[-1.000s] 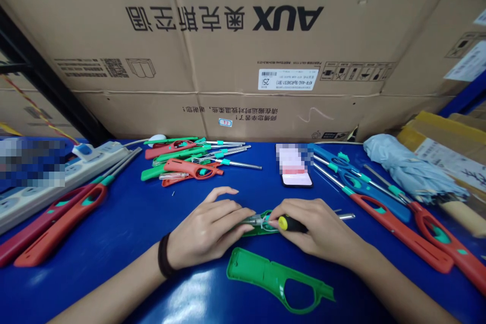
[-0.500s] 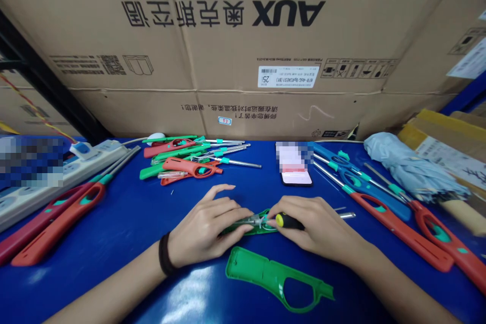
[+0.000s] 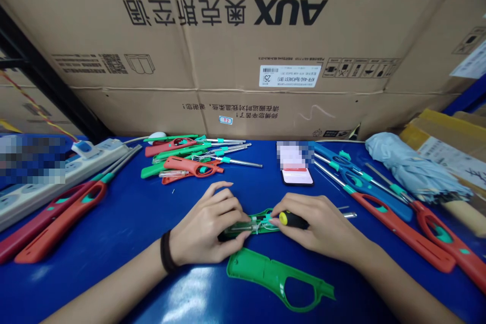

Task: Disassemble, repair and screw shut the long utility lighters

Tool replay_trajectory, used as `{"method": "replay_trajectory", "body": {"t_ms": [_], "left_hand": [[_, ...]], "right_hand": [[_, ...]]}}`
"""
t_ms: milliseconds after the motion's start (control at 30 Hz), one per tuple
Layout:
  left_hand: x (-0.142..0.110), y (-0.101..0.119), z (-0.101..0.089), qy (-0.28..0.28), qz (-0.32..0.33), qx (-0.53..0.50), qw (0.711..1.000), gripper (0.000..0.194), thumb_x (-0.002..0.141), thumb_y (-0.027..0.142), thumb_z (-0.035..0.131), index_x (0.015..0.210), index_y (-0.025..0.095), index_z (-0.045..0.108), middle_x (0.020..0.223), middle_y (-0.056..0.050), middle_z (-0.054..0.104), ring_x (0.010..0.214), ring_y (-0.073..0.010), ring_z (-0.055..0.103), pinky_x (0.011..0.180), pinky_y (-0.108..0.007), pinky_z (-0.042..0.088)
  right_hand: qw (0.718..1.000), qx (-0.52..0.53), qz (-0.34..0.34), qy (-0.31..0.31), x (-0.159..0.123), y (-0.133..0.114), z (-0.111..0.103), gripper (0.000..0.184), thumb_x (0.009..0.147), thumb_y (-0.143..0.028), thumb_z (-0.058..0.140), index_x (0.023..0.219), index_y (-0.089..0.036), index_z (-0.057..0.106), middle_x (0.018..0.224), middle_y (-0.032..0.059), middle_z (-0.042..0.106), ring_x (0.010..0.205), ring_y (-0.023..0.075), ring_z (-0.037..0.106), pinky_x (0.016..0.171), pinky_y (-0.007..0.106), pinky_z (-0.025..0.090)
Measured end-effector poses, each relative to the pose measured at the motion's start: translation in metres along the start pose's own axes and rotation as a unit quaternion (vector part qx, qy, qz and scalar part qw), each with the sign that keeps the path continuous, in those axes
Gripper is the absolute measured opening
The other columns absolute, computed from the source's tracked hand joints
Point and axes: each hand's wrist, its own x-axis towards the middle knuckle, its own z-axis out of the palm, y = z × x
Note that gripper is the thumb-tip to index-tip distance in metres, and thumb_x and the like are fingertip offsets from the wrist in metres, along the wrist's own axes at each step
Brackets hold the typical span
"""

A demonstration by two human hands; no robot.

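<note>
Between my hands lies an opened green gas lighter (image 3: 261, 224), its clear fuel tank, white wire and teal parts exposed. My left hand (image 3: 212, 225) is closed around its handle end, thumb and fingers on the tank. My right hand (image 3: 317, 220) holds a screwdriver (image 3: 291, 219) with a black and yellow handle against the palm, while its thumb and forefinger pinch at the teal part. The metal tube of the lighter sticks out beyond my right hand. Closer to me lies the loose green half shell (image 3: 275, 278), inner side up.
Several opened red and green lighters (image 3: 190, 157) are piled at the back left. Red lighters (image 3: 72, 217) and a power strip (image 3: 61, 177) lie left. A phone (image 3: 298, 176), more lighters (image 3: 402, 228) and a folded umbrella (image 3: 415, 167) lie right. A large cardboard box (image 3: 228, 61) stands behind.
My left fingers have drawn back and curled, showing more of the clear tank. My right hand stays at the teal part with the screwdriver still in its palm.
</note>
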Motion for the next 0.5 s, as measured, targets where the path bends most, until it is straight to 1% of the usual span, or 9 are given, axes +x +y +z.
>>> {"method": "replay_trajectory", "body": {"t_ms": [233, 500], "left_hand": [[-0.0005, -0.0018, 0.0006, -0.018, -0.022, -0.014, 0.999, 0.011, 0.081, 0.025, 0.062, 0.088, 0.02, 0.068, 0.079, -0.001, 0.066, 0.079, -0.0177, 0.059, 0.099, -0.044, 0.035], [-0.0002, -0.0008, 0.0002, -0.015, -0.037, -0.027, 0.999, 0.01, 0.083, 0.024, 0.061, 0.089, 0.02, 0.068, 0.079, -0.001, 0.066, 0.077, -0.0166, 0.059, 0.098, -0.043, 0.035]], "right_hand": [[1.0, 0.0, -0.002, -0.007, -0.0009, -0.0002, 0.0011, 0.008, 0.086, -0.019, 0.057, 0.092, -0.023, 0.062, 0.087, -0.0029, 0.068, 0.073, 0.0119, 0.063, 0.064, 0.021, 0.039], [1.0, -0.008, -0.005, -0.013, -0.0003, -0.002, 0.002, 0.008, 0.086, -0.018, 0.058, 0.09, -0.022, 0.063, 0.082, -0.0021, 0.066, 0.068, 0.0117, 0.061, 0.06, 0.021, 0.038]]}}
